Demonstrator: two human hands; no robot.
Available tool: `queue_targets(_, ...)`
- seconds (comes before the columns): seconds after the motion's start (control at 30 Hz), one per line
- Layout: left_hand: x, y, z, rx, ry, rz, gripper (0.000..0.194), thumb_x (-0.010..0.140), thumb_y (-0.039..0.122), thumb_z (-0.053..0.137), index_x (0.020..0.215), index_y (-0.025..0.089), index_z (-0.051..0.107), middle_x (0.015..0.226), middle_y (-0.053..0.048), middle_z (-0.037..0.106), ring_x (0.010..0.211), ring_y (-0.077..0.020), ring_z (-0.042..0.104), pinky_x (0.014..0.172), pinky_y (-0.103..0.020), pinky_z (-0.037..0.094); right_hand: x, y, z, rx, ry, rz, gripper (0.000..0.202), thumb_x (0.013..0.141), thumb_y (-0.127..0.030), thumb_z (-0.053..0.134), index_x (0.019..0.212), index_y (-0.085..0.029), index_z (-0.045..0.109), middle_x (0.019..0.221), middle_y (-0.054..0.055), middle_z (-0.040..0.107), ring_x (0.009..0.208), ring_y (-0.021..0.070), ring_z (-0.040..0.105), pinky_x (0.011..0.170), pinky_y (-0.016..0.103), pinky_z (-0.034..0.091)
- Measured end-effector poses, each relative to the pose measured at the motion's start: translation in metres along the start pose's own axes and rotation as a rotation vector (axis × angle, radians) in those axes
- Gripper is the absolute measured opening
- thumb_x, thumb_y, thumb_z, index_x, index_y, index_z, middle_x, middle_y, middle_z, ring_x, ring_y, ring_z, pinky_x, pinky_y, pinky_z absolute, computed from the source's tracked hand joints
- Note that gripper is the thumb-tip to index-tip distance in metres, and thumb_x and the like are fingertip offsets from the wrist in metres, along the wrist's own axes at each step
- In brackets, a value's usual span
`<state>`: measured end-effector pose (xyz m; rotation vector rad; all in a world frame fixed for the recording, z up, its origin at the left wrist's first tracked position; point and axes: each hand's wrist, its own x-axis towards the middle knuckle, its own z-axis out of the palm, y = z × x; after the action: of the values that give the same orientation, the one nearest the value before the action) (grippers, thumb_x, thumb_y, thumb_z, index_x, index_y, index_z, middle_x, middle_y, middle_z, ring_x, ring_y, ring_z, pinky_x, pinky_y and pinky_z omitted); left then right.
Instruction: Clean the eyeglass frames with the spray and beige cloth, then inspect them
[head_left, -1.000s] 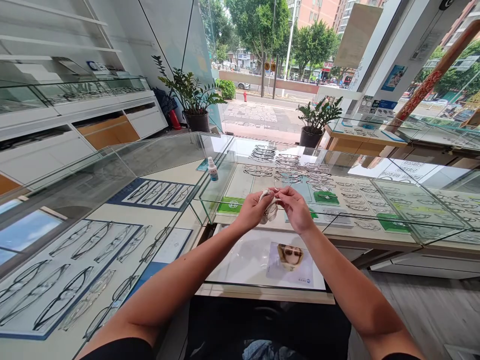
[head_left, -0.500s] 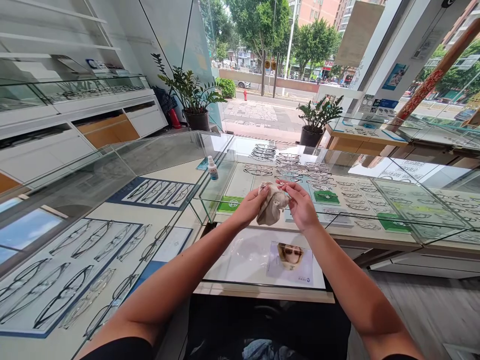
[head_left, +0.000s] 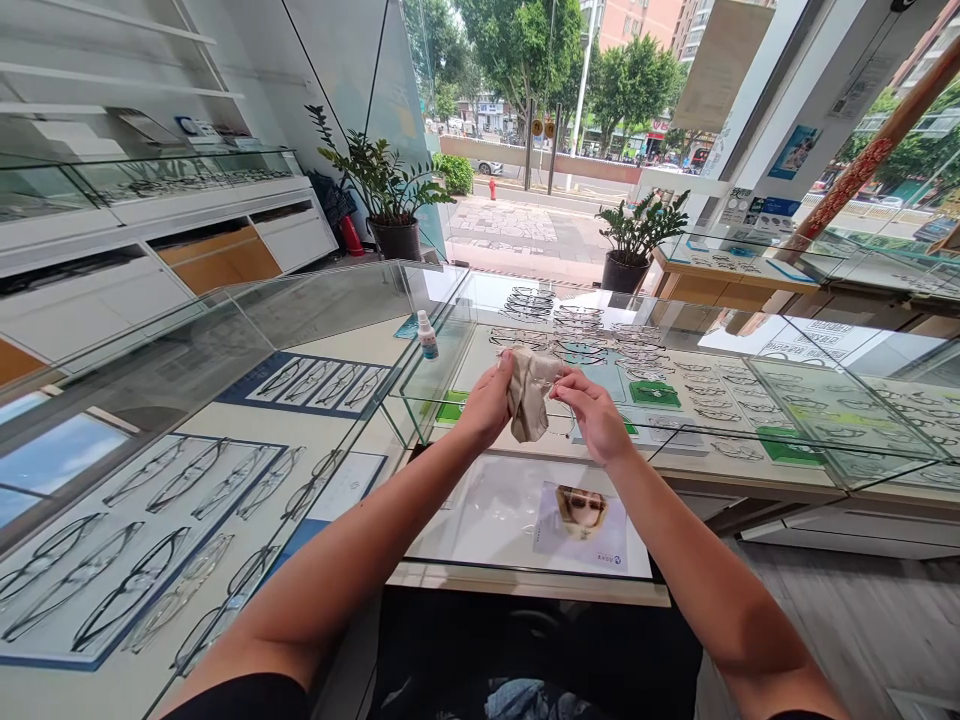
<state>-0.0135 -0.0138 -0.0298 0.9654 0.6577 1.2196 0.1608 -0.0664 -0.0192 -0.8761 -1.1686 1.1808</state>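
A crumpled beige cloth (head_left: 529,400) hangs from my left hand (head_left: 489,402), whose fingers are closed on it. My right hand (head_left: 594,410) pinches a pair of thin-framed eyeglasses (head_left: 564,424) at the cloth's right side. Only a fine, wire-like piece of the glasses shows below my right fingers; the cloth and fingers hide the rest. Both hands are close together above the glass counter. A small white spray bottle (head_left: 427,336) stands upright on the glass, to the left of my hands.
Rows of eyeglasses (head_left: 577,325) lie inside the glass showcase (head_left: 720,425) ahead. A tray of glasses (head_left: 187,480) is under glass at the left. Below my hands lies a printed card (head_left: 581,525) on a white counter panel (head_left: 487,530). Potted plants (head_left: 394,205) stand beyond.
The cloth has shifted slightly left and now hangs more spread out. My left hand has moved a little left; my right hand has tilted, and a thin part of the glasses shows below it.
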Motion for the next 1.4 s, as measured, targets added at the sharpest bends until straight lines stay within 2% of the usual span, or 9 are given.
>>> queue_targets(0.13,-0.0047,0.0027,0.0021,0.07,-0.045,0.009,0.076,0.073,0.089,0.085,0.089,0.016,0.072,0.075,-0.003,0.074,0.074,-0.0192,0.07,0.066,-0.028,0.054,-0.0006,0.0014,0.0014,-0.02,-0.04,0.037,0.019,0.082,-0.044,0.083,0.075,-0.026,0.082,0.104,0.003,0.071,0.105,0.0232,0.065,0.106,0.037,0.05)
queue_targets(0.2,-0.0062,0.0039,0.003,0.1,-0.077,0.02,0.073,0.073,0.086,0.088,0.085,0.016,0.07,0.071,-0.001,0.071,0.066,-0.0144,0.063,0.062,-0.026,0.05,-0.0013,0.0016,0.0023,-0.018,-0.045,0.045,0.018,0.082,-0.044,0.084,0.076,-0.027,0.081,0.094,0.002,0.07,0.097,0.022,0.063,0.101,0.037,0.051)
queue_targets(0.43,-0.0055,0.0082,0.0034,0.116,-0.106,0.006,0.072,0.062,0.076,0.099,0.082,0.013,0.071,0.07,-0.001,0.069,0.061,-0.0114,0.059,0.061,-0.025,0.048,-0.0013,-0.001,0.0012,0.049,-0.047,0.079,0.021,0.079,-0.044,0.086,0.074,-0.025,0.078,0.082,0.001,0.069,0.084,0.0194,0.059,0.088,0.035,0.049)
queue_targets(0.63,-0.0062,0.0067,0.003,0.105,-0.117,-0.049,0.068,0.062,0.065,0.104,0.094,0.011,0.076,0.082,-0.006,0.078,0.071,-0.0171,0.069,0.068,-0.028,0.055,-0.0001,-0.0029,-0.0001,0.07,-0.029,0.082,0.024,0.078,-0.045,0.085,0.072,-0.023,0.076,0.08,0.001,0.067,0.08,0.0182,0.056,0.081,0.034,0.048)
queue_targets(0.8,-0.0057,0.0041,0.0012,0.101,-0.127,-0.062,0.07,0.064,0.067,0.103,0.098,0.011,0.076,0.086,-0.007,0.08,0.074,-0.0174,0.071,0.07,-0.028,0.056,0.0003,-0.0034,0.0008,0.104,-0.006,0.11,0.025,0.075,-0.045,0.087,0.073,-0.023,0.076,0.08,0.0,0.066,0.079,0.0172,0.055,0.078,0.032,0.046)
queue_targets(0.93,-0.0068,0.0058,0.0004,0.139,-0.14,-0.061,0.067,0.064,0.059,0.105,0.103,0.011,0.078,0.089,-0.006,0.081,0.076,-0.0179,0.072,0.072,-0.029,0.057,0.0001,-0.0039,0.001,0.107,-0.006,0.127,0.026,0.074,-0.045,0.087,0.072,-0.022,0.075,0.079,0.0,0.065,0.079,0.0164,0.053,0.077,0.032,0.045)
queue_targets(1.13,-0.007,0.007,0.0014,0.129,-0.147,-0.054,0.065,0.059,0.054,0.109,0.099,0.011,0.08,0.09,-0.008,0.081,0.077,-0.0179,0.072,0.073,-0.029,0.058,-0.0003,-0.0024,0.0021,0.101,-0.02,0.159,0.026,0.072,-0.044,0.087,0.071,-0.022,0.074,0.079,0.0,0.065,0.081,0.017,0.053,0.079,0.033,0.043)
queue_targets(1.4,-0.0075,0.0071,0.0028,0.091,-0.154,-0.037,0.067,0.052,0.039,0.112,0.104,0.012,0.079,0.09,-0.007,0.082,0.077,-0.0194,0.074,0.07,-0.027,0.059,0.0003,0.0004,0.0012,0.09,-0.02,0.131,0.024,0.073,-0.043,0.087,0.073,-0.022,0.077,0.087,0.001,0.066,0.086,0.0171,0.055,0.082,0.032,0.045)
